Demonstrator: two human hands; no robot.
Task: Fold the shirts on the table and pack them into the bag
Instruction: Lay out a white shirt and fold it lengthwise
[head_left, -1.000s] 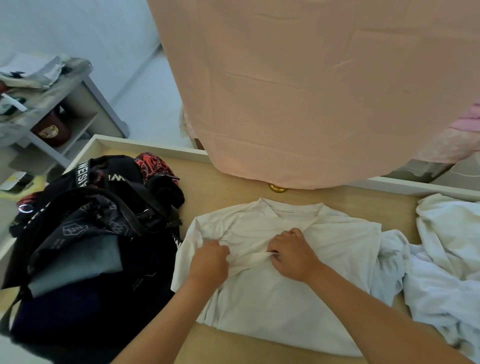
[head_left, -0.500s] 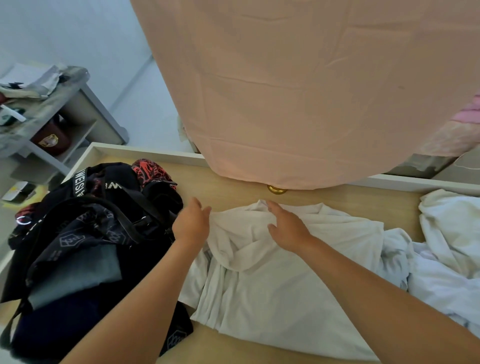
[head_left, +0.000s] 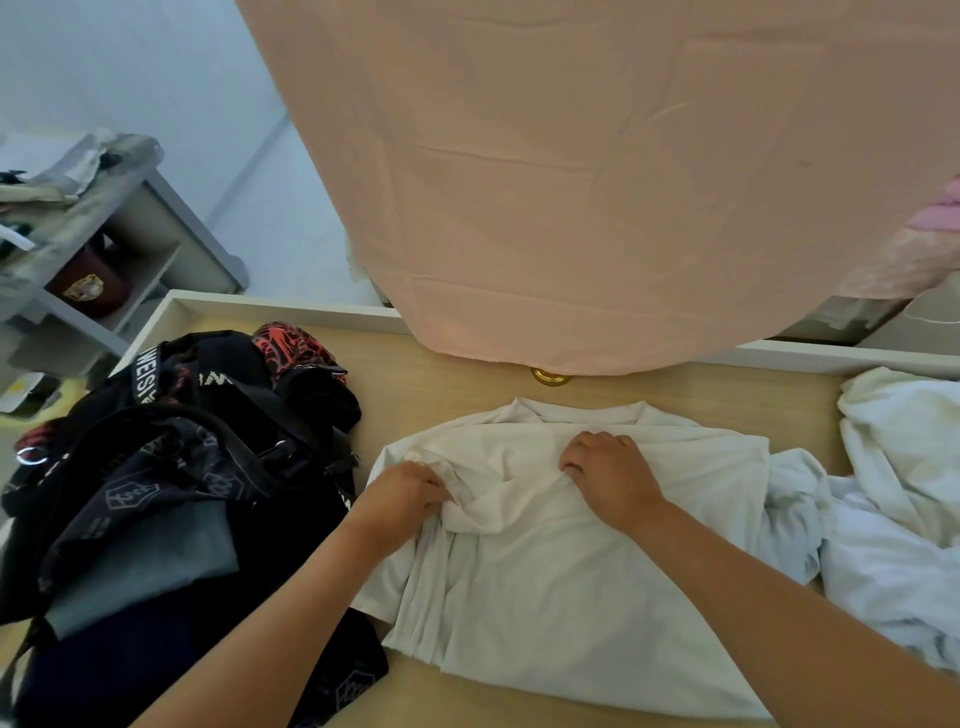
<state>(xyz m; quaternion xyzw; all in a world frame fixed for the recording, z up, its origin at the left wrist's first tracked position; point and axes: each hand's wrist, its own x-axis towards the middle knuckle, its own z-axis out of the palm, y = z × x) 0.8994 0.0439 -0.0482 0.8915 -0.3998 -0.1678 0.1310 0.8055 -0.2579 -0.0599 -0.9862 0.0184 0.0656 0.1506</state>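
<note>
A white T-shirt (head_left: 561, 582) lies spread on the wooden table (head_left: 447, 384), collar pointing away from me. My left hand (head_left: 402, 493) pinches a bunched fold at the shirt's left side, by the sleeve. My right hand (head_left: 608, 470) grips the same fabric near the chest, fingers curled into it. A ridge of cloth runs between the two hands. The black bag (head_left: 156, 519) stands open at the left of the table, with dark clothes and a grey garment inside it.
More white shirts (head_left: 904, 509) lie heaped at the right. A peach cloth (head_left: 597, 182) hangs over the table's far edge, above a small brass knob (head_left: 549, 376). The table has a raised white rim (head_left: 270, 312). A grey shelf unit (head_left: 88, 249) stands at the far left.
Half a second ago both hands were up near the collar with the fabric lifted. They have come back toward me and now grip a fold across the chest; the shirt lies flatter.
</note>
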